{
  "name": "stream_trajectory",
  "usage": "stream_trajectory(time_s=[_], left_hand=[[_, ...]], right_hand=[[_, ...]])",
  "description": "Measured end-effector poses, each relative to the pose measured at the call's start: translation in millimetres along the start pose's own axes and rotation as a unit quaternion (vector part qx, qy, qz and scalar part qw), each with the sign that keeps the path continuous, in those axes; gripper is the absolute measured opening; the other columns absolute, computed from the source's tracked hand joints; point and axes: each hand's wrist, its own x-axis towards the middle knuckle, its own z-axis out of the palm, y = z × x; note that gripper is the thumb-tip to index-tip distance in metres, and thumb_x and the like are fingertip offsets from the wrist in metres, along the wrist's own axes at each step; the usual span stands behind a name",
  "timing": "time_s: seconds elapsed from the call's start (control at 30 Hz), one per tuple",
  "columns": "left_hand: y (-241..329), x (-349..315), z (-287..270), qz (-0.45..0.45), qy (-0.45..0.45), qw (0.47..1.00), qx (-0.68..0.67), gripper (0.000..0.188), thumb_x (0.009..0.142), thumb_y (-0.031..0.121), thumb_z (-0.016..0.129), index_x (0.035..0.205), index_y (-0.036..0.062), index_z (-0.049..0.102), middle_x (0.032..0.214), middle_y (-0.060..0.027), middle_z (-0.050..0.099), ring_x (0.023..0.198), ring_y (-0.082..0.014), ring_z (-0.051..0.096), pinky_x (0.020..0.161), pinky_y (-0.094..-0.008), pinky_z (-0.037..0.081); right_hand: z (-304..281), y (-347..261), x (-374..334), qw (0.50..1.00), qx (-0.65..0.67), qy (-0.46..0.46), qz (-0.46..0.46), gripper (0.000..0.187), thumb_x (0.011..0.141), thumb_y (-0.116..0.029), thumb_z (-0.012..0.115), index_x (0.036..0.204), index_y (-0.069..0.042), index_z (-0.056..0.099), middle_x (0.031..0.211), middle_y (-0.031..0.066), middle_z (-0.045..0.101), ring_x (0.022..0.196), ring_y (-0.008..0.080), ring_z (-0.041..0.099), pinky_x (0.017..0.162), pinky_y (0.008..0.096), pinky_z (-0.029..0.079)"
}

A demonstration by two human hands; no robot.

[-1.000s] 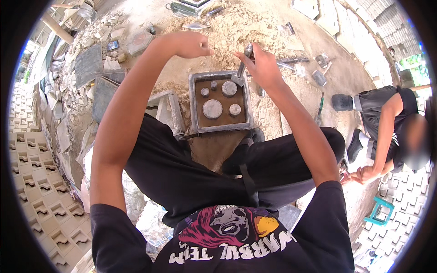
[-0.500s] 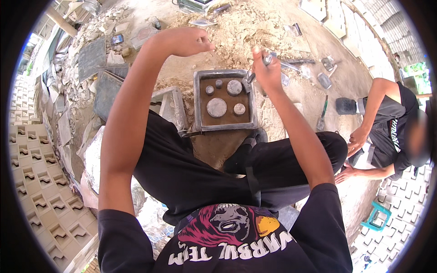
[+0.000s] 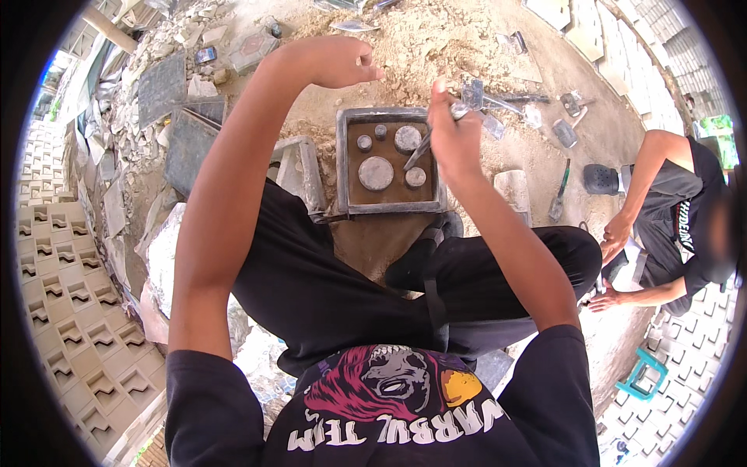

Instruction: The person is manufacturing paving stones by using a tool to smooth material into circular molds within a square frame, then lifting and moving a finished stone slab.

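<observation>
Fingers [image 3: 445,117] of right hand [image 3: 455,140] now closed on metal tool [image 3: 426,142] dipped into square mould [image 3: 389,159], left hand [image 3: 331,62] loosely curled, empty, at eleven o'clock.

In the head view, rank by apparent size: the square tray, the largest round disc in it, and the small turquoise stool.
1. Square tray
2. and 3. Largest round disc and turquoise stool look about alike; the stool sits near the bent rim, so no ranking.

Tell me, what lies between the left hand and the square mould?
In the head view, only bare sandy ground lies between the left hand and the mould. The hand is raised above it, touching nothing.
</observation>
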Motion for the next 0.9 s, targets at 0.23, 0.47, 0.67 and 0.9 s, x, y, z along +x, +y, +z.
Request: stream_trajectory(time_s=[0.23,0.47,0.67,0.9], left_hand=[[0,1,5,-0.011,0.005,1.0,0.019,0.053,0.091,0.054,0.049,0.116,0.0082,0.058,0.105,-0.0152,0.065,0.095,-0.03,0.062,0.081,-0.0413,0.047],[-5,-9,2,-0.003,-0.001,1.0,-0.001,0.049,0.092,0.051,0.049,0.116,0.0094,0.058,0.105,-0.0149,0.065,0.095,-0.0295,0.062,0.081,-0.0416,0.048],[-3,-14,-5,-0.019,0.0,1.0,-0.013,0.049,0.091,0.052,0.05,0.115,0.0096,0.059,0.107,-0.0138,0.065,0.097,-0.0282,0.062,0.082,-0.0413,0.047],[-4,-13,-1,-0.012,-0.002,1.0,-0.007,0.05,0.09,0.053,0.05,0.115,0.011,0.059,0.106,-0.0131,0.066,0.097,-0.0277,0.062,0.083,-0.0403,0.047]], right_hand=[[18,-19,-15,0.995,-0.075,-0.07,-0.009,0.061,0.092,-0.051,0.055,0.057,-0.001,0.052,0.049,-0.0003,0.048,0.049,0.0087,0.046,0.049,0.0297,0.037],[28,-30,-13,0.986,-0.125,-0.112,0.002,0.069,0.086,-0.061,0.057,0.056,0.001,0.054,0.046,0.0066,0.049,0.047,0.0143,0.049,0.047,0.0357,0.039],[33,9,-18,0.976,-0.133,-0.157,-0.07,0.064,0.088,-0.057,0.057,0.061,0.001,0.06,0.049,0.0087,0.055,0.048,0.0211,0.055,0.053,0.0341,0.043],[14,4,-41,0.964,-0.122,-0.225,-0.069,0.059,0.094,-0.048,0.054,0.059,0.0,0.056,0.046,0.0023,0.041,0.049,0.0106,0.037,0.048,0.0331,0.032]])
